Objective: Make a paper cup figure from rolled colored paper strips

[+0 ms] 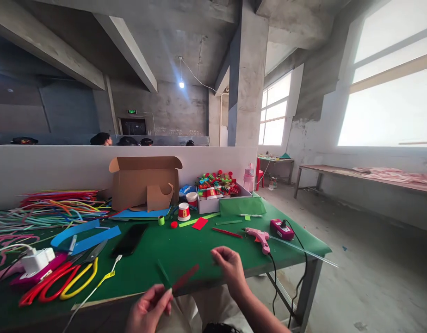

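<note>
At the table's front edge my left hand (151, 309) pinches two narrow paper strips between thumb and fingers. The green paper strip (163, 273) points up and left; the red paper strip (186, 276) slants up to the right, blurred. They meet at my fingertips, where I cannot tell how they are joined. My right hand (230, 268) is raised a little right of the red strip's free end, apart from it. Its fingers are curled closed, and whatever they may hold is hidden. Beyond it lie another red strip (227, 232) and a pink glue gun (259, 239).
Scissors (79, 275), a phone (130, 239) and a cable lie left. Pipe cleaners (57, 208) are heaped farther back. Paper cups (184, 212), a red paper piece (200, 223) and a filled box (208, 206) stand or lie behind. A power block (281, 229) sits right; cords hang over the edge.
</note>
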Tool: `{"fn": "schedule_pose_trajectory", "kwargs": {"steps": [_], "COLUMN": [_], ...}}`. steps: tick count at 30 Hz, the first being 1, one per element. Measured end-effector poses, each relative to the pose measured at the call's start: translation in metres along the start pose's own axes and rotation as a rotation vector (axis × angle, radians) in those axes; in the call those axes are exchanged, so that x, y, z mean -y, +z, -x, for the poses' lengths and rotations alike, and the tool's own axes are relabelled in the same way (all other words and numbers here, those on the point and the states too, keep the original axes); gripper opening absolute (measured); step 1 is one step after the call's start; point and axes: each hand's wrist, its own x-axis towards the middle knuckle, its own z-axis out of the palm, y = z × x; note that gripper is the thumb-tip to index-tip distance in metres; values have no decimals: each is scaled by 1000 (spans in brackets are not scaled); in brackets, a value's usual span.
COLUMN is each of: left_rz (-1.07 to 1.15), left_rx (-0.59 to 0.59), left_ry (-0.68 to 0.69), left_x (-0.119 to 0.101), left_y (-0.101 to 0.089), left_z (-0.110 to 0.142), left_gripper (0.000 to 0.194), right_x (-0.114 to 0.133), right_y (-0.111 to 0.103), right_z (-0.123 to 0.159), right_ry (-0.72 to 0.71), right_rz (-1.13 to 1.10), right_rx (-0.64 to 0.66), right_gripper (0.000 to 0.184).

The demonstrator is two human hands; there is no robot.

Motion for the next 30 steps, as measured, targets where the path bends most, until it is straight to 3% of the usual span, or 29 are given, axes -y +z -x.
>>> {"fn": "schedule_pose_trajectory", "kwargs": {"steps": [3, 6, 10, 17, 30], "left_rz": [105, 252, 261, 287, 288], "left_rx": [-45, -35, -13, 96, 110], "left_ry": [106, 67, 60, 77, -21], "left_x": [-33, -57, -53, -13, 6], "left_y": [22, 57, 92, 91, 82], "left_z": [-56, -122, -173, -185, -207], "left_gripper": [45, 41, 36, 45, 45], "right_x": [4, -3, -20, -42, -56], "right_y": [20, 58, 89, 77, 71], "right_z": [-49, -93, -124, -136, -149], "right_ry": [-55, -41, -81, -102, 31], "right_rz": [-35, -100, -154, -217, -195], "right_rx": [-20, -19, -80, 83, 116], "right_gripper": [48, 47, 43, 43, 31]}}
